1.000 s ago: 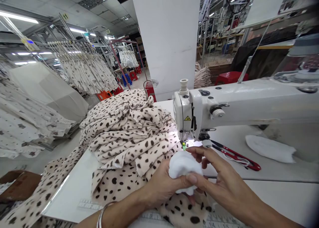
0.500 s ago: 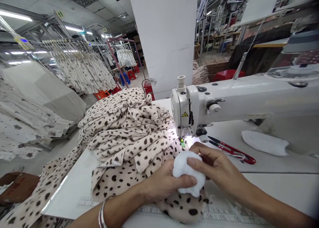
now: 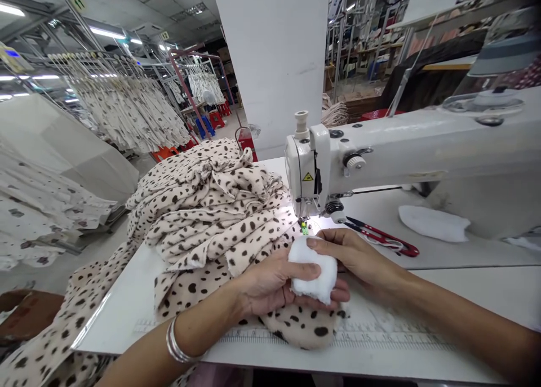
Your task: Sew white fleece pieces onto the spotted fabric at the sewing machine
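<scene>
A folded wad of white stuffing (image 3: 325, 274) lies between my two hands, just in front of the sewing machine (image 3: 307, 173). My left hand (image 3: 276, 280) is closed on it, thumb pressed on top and fingers stretched beneath. From the right, my right hand (image 3: 349, 252) pinches the wad's upper edge; some of its fingers are hidden behind. Spotted plush fabric (image 3: 302, 325) shows under the hands, partly covered by them. A green and yellow presser foot (image 3: 304, 227) stands just beyond the wad, under the lit machine head.
A big heap of spotted fabric (image 3: 203, 201) covers the left of the table. Red thread snips (image 3: 389, 240) and another white stuffing piece (image 3: 433, 222) lie right, below the machine arm. A printed ruler (image 3: 380, 339) runs along the front edge. A cardboard box (image 3: 31, 314) stands lower left.
The wad has been turned and folded over in my hands, and my left fingers now show stretched out beneath it. The view has shifted slightly, showing the table's front edge.
</scene>
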`<state>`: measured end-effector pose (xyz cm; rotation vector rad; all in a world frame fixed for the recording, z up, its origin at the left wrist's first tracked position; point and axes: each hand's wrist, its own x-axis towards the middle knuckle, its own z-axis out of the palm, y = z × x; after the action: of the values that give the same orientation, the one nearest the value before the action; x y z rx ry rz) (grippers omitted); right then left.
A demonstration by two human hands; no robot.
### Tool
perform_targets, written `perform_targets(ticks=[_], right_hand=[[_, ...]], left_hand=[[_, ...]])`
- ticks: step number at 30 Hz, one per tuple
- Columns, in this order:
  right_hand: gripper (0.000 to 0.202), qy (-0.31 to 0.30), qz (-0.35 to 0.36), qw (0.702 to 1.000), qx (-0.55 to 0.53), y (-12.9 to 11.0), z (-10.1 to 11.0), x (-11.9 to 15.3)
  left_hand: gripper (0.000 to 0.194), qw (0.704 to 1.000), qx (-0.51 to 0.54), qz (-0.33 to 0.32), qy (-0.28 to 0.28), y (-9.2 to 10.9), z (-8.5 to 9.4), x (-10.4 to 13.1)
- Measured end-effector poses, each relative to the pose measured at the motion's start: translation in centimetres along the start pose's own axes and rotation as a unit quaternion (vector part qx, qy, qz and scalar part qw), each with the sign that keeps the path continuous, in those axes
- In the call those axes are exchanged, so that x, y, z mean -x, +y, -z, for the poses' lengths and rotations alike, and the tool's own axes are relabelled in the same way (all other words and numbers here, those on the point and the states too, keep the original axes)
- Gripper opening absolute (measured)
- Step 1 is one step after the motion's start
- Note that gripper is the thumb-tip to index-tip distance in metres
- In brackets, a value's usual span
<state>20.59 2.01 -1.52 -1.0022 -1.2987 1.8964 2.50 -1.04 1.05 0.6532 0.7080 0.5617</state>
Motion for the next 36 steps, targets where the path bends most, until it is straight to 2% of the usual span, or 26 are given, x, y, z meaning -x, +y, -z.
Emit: perform_targets(ticks=[6,18,21,24,28,33,36], right_hand=[[0.039,-0.033,-0.007,0.999,-0.005,-0.1,0.3,-0.1],[0.037,-0.039,0.021,0.998,0.049,0.2,0.3,-0.1],[0.036,-0.054,0.032,0.996,0.064,0.4,0.2,-0.1],[0.039,-0.036,0.037,0.996,0.07,0.3,-0.1,0.0],[0.043,-0.004,0.029,0.998,0.063,0.0,-0.3,-0.1],[0.043,-0.016,0.036,0.998,0.051,0.2,-0.2,-0.3],[0.043,-0.026,0.05,0.996,0.063,0.3,0.0,-0.3]], left_hand=[[0.039,0.999,-0.029,-0.009,0.028,0.0,-0.5,0.3],[0.043,0.999,-0.032,-0.012,-0.002,-0.3,0.2,0.3],[0.04,0.995,-0.095,0.006,0.033,0.2,-0.1,0.6],[0.037,0.985,-0.149,-0.003,0.09,0.4,-0.6,0.7],[0.038,0.984,-0.125,-0.022,0.127,-0.1,-1.0,0.3],[0.044,0.99,-0.098,-0.012,0.105,-0.2,-0.6,0.0],[0.04,0.99,-0.112,-0.026,0.08,-0.3,-0.4,0.0]])
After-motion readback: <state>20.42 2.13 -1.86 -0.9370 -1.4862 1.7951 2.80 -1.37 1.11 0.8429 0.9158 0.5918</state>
